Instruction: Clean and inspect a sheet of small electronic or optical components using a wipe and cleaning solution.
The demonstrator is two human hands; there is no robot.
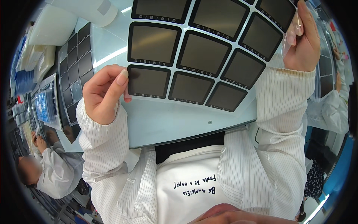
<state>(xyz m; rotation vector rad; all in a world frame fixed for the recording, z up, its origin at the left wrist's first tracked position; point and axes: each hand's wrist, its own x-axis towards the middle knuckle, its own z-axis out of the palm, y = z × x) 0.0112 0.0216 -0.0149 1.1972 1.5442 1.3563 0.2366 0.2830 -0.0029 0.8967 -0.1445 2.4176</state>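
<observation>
A large clear sheet bearing rows of dark, black-bordered rectangular panels is stretched between my two hands. My left hand pinches its near left corner, the thumb on top beside a panel. At the far right, my right hand grips the sheet's side edge with bent fingers; part of that edge is out of view. Under the sheet lies a pale glass-topped table, whose near edge runs in front of my body.
Another sheet of dark panels lies at the left. Near it are a translucent white container, stacked plastic packs and a blue pack. Co-workers in white sit at the left and right.
</observation>
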